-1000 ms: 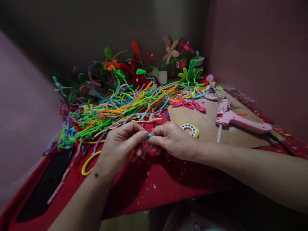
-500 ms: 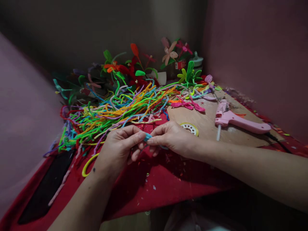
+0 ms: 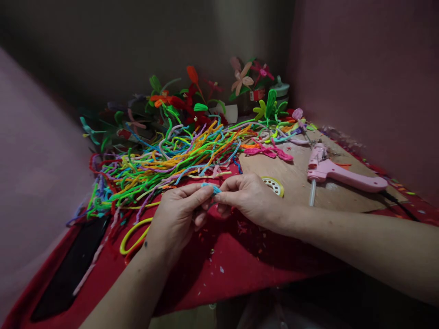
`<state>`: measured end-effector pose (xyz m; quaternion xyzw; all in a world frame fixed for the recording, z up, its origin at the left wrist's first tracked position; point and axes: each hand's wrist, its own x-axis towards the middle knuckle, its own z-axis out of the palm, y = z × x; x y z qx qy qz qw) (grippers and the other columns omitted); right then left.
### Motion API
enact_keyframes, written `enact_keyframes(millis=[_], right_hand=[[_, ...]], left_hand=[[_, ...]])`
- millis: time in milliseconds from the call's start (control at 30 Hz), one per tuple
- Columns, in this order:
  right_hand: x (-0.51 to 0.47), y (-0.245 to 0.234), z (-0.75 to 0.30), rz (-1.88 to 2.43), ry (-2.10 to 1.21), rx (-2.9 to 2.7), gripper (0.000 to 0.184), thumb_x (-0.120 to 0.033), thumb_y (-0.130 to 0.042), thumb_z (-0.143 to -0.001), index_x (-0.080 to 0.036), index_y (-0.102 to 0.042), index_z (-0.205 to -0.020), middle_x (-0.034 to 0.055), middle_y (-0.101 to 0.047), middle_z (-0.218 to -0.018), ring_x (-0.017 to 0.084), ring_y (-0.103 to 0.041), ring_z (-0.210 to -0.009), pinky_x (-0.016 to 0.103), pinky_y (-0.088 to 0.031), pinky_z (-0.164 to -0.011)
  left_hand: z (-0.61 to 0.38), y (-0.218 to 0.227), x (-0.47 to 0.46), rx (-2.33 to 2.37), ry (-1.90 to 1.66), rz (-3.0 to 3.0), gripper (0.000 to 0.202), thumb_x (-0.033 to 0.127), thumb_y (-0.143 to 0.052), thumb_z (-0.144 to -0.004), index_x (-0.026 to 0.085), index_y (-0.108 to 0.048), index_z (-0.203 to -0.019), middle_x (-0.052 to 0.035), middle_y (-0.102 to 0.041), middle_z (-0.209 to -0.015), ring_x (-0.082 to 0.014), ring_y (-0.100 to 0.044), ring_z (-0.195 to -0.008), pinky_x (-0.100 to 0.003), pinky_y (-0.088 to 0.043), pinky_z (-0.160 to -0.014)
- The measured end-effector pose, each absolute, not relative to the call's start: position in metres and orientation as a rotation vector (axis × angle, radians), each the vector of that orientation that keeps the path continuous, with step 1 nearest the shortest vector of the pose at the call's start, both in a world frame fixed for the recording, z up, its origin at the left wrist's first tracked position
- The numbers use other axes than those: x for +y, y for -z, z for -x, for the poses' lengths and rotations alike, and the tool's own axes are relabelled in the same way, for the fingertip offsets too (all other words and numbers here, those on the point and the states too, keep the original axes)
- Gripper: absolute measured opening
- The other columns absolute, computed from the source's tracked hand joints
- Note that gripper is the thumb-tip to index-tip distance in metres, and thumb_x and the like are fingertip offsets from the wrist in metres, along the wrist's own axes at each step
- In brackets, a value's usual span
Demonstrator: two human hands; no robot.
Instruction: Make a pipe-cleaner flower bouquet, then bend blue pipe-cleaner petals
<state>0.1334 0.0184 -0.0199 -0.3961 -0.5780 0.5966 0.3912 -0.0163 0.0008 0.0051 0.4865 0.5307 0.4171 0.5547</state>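
A small light-blue pipe cleaner piece point(image 3: 211, 187), folded or coiled, is pinched between my two hands above the red cloth. My left hand point(image 3: 181, 208) grips its left side with thumb and forefinger, the other fingers curled beneath. From the right, my right hand point(image 3: 245, 196) holds the other end between thumb and fingertips. Part of the piece is hidden by the fingers. Just behind the hands lies a big heap of loose pipe cleaners point(image 3: 164, 160) in many colours. A roll of tape point(image 3: 274, 186) is partly covered by my right hand.
On a wooden board point(image 3: 284, 173) at right rests a pink glue gun point(image 3: 353, 176), its cord trailing right. Pipe cleaner flowers point(image 3: 242, 78) stand at the back. Yellow-handled scissors point(image 3: 125, 244) and a black phone-like slab point(image 3: 70, 272) lie at left on the red cloth point(image 3: 240, 265).
Both hands still hold the blue piece, which has turned slightly and shows more above the fingertips. My left hand has shifted a little right, uncovering more of the yellow handle.
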Motion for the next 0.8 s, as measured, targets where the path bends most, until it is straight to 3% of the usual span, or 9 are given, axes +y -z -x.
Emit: enact_keyframes(millis=[233,400,600,700,800], right_hand=[[0.019,0.019,-0.132,0.971,-1.751,-1.334,0.017,-0.012,-0.057,-0.071,-0.012,-0.06,-0.055,-0.0002,-0.06,-0.048,0.007,-0.052,-0.043,0.019,-0.043,-0.048],[0.02,0.017,-0.131,0.906,-1.901,-1.201,0.015,-0.012,-0.056,-0.076,-0.011,-0.062,-0.061,-0.0001,-0.062,-0.051,0.006,-0.054,-0.043,0.017,-0.044,-0.047],[0.021,0.012,-0.133,0.971,-1.92,-1.168,0.023,-0.011,-0.053,-0.079,-0.011,-0.057,-0.057,-0.002,-0.058,-0.045,0.005,-0.05,-0.037,0.016,-0.04,-0.043],[0.026,0.015,-0.134,0.912,-1.861,-1.1,0.016,-0.02,-0.06,-0.076,-0.011,-0.059,-0.062,-0.0005,-0.061,-0.051,0.008,-0.055,-0.045,0.019,-0.043,-0.049],[0.031,0.02,-0.136,0.92,-1.74,-1.037,0.016,-0.026,-0.066,-0.071,-0.013,-0.06,-0.066,-0.004,-0.055,-0.049,0.005,-0.046,-0.042,0.019,-0.034,-0.043]], left_hand=[[0.007,-0.006,-0.006,1.493,-1.056,-1.423,0.02,0.031,-0.063,-0.074,0.015,-0.059,-0.062,0.0056,-0.044,-0.046,-0.0053,-0.032,-0.041,-0.018,-0.023,-0.038],[0.008,-0.011,-0.002,1.558,-0.945,-1.53,0.026,0.035,-0.06,-0.075,0.015,-0.059,-0.058,0.006,-0.042,-0.043,-0.0054,-0.031,-0.04,-0.018,-0.023,-0.039],[0.009,-0.023,0.012,1.559,-0.847,-1.802,0.024,0.028,-0.06,-0.074,0.014,-0.059,-0.054,0.0046,-0.045,-0.048,-0.0064,-0.036,-0.047,-0.018,-0.028,-0.044],[0.011,-0.026,0.021,1.438,-0.839,-1.7,0.018,0.033,-0.059,-0.076,0.016,-0.063,-0.069,0.0045,-0.051,-0.054,-0.0072,-0.04,-0.047,-0.018,-0.031,-0.045],[0.013,-0.022,0.025,1.364,-0.854,-1.576,0.02,0.033,-0.064,-0.073,0.016,-0.063,-0.082,0.0017,-0.059,-0.067,-0.0081,-0.046,-0.053,-0.018,-0.037,-0.05]])
